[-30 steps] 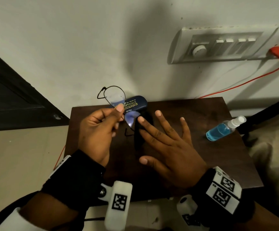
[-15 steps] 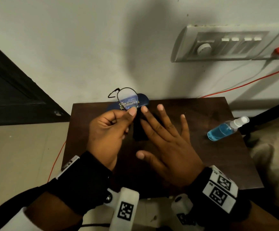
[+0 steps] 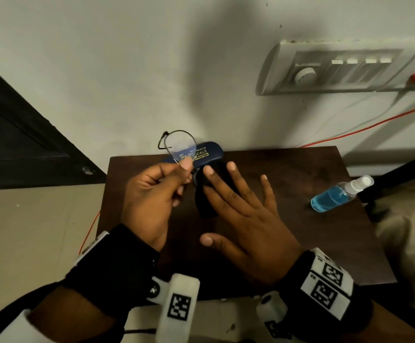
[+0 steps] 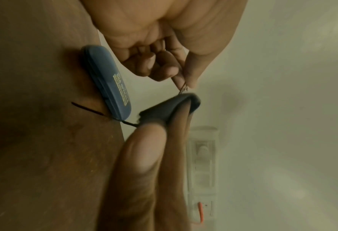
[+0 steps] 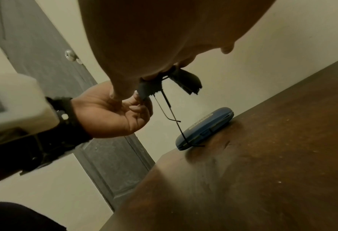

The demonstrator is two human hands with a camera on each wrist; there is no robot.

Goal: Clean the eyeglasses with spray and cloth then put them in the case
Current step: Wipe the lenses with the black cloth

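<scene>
Table (image 3: 300, 219): carries the closed blue case (image 3: 208, 151), beyond both grips, and the spray bottle (image 3: 335, 196), lying on its side well to the right of your right grip (image 3: 246, 219). Right grip: fingers straight and spread, pressing the dark cloth (image 3: 205, 204) onto the nearer lens. A second ago that lens showed bare beside your fingertips, so wiping has probably begun. Left grip (image 3: 152, 194): thumb and forefinger pinch the eyeglasses (image 3: 179, 142) near the bridge, holding them in the air just left of your right grip. Eyeglasses: thin dark wire frame, round clear lenses, temples unfolded and hanging toward the table.
</scene>
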